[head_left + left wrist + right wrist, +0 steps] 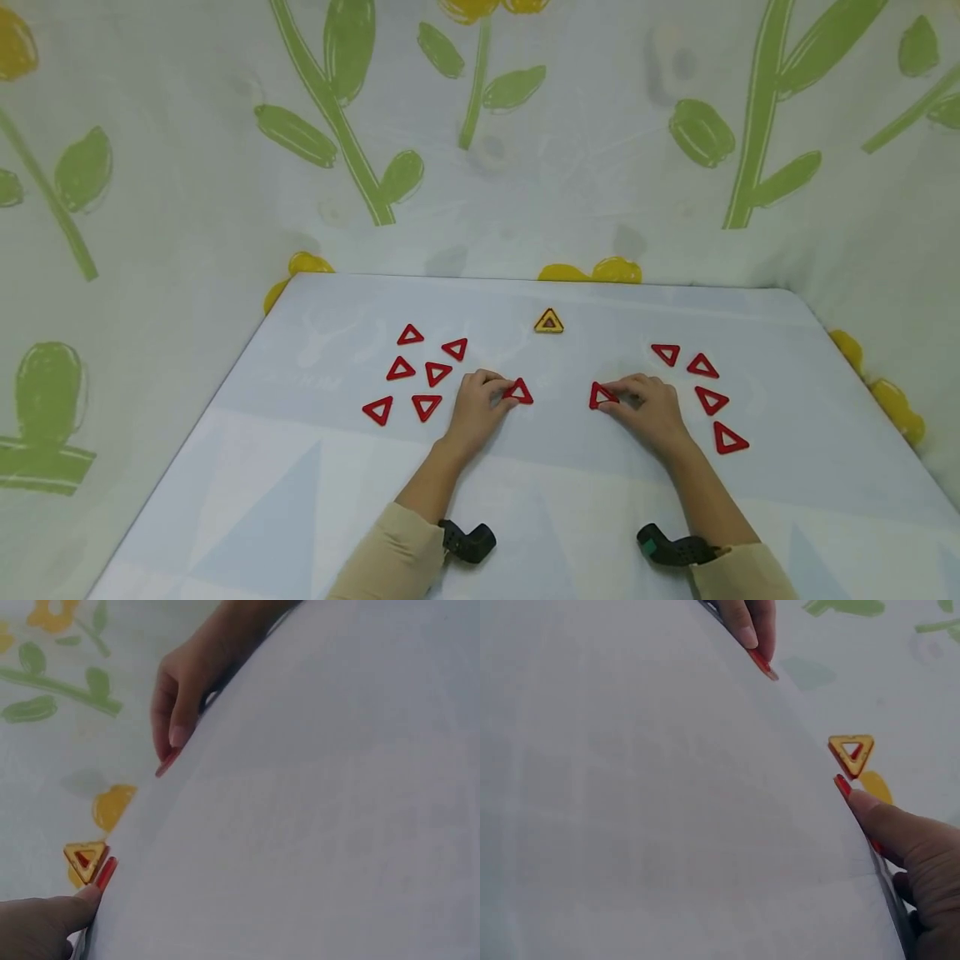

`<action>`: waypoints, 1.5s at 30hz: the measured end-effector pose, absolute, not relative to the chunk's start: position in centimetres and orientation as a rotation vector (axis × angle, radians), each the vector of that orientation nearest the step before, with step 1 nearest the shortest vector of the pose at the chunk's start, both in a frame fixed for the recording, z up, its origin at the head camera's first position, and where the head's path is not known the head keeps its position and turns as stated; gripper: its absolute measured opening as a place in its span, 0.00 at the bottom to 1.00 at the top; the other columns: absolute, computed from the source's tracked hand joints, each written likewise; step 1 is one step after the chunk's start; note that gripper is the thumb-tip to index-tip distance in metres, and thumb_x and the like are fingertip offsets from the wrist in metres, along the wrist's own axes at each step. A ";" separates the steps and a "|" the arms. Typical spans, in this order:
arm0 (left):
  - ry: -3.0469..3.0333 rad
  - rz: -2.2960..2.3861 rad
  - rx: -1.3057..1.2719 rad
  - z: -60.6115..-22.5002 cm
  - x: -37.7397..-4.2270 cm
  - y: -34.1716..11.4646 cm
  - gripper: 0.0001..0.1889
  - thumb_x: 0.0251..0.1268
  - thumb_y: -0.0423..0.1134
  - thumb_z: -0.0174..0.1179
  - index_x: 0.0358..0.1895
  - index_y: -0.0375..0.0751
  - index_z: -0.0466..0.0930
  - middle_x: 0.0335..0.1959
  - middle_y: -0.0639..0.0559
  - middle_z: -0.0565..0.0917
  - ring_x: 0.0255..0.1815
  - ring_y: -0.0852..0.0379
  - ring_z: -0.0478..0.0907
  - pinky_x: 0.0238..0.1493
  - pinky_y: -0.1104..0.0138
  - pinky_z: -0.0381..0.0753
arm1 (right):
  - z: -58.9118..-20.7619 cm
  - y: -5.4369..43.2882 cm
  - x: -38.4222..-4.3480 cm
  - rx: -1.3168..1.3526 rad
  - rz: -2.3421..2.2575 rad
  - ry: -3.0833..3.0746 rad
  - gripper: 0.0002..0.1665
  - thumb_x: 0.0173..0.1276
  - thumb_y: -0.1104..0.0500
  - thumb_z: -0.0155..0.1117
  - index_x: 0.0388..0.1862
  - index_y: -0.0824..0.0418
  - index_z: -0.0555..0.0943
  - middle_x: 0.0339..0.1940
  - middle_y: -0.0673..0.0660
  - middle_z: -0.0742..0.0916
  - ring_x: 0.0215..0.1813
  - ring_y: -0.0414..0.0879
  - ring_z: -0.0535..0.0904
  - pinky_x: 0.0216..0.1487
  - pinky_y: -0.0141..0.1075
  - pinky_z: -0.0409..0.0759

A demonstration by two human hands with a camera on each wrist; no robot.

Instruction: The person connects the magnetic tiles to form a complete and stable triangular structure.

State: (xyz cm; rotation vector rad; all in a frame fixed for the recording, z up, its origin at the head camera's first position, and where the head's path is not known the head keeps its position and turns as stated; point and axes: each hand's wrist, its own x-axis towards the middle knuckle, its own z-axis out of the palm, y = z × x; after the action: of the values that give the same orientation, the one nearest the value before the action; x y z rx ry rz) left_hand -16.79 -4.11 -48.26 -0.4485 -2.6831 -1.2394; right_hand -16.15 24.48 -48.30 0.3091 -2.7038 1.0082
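Observation:
My left hand (476, 410) pinches a red triangular frame tile (527, 392) between thumb and fingers, near the middle of the table. To its right, my right hand (651, 414) pinches a second red triangular tile (593, 395). A gap separates the two tiles. Beyond them, a yellow triangle (549, 330) with a darker centre stands toward the far edge; red shows at its middle in the left wrist view (86, 859). Both wrist views show the held red tiles nearly edge-on, and fingers cover part of each.
Several red triangular tiles lie left of my left hand, one nearest the front being a tile (377, 411). Several more, such as this tile (729, 438), form a curved row at right. A curtain (570, 192) with flowers surrounds the white table (495, 517). Black devices (468, 542) sit on both wrists.

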 end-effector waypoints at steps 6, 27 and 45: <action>-2.697 -1.205 -0.494 -48.5 -16.7 -4.4 0.14 0.54 0.40 0.69 0.44 0.42 0.85 0.43 0.51 0.79 0.45 0.53 0.71 0.48 0.62 0.71 | -48.6 24.2 -16.0 0.412 1.062 -2.633 0.18 0.50 0.55 0.76 0.39 0.59 0.86 0.35 0.53 0.85 0.40 0.48 0.75 0.42 0.44 0.59; -2.700 -1.070 -0.588 -48.1 -16.5 -4.1 0.13 0.56 0.43 0.68 0.45 0.46 0.86 0.42 0.52 0.78 0.43 0.54 0.71 0.48 0.60 0.69 | -47.5 22.5 -14.8 0.369 1.189 -2.788 0.17 0.54 0.57 0.74 0.44 0.58 0.85 0.40 0.51 0.84 0.45 0.46 0.74 0.43 0.34 0.75; -2.767 -0.894 -0.786 -48.0 -16.3 -4.0 0.14 0.59 0.47 0.65 0.48 0.52 0.85 0.46 0.54 0.76 0.49 0.56 0.70 0.50 0.60 0.67 | -47.8 21.4 -14.5 0.476 1.151 -2.763 0.17 0.52 0.58 0.75 0.42 0.56 0.86 0.37 0.48 0.84 0.41 0.42 0.73 0.39 0.34 0.73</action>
State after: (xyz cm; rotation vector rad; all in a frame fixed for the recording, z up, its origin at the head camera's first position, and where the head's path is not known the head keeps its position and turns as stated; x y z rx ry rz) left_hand -16.31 -4.03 -47.99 -0.7857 -2.7667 -0.8940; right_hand -14.50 21.36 -47.81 0.4755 -2.7625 1.1506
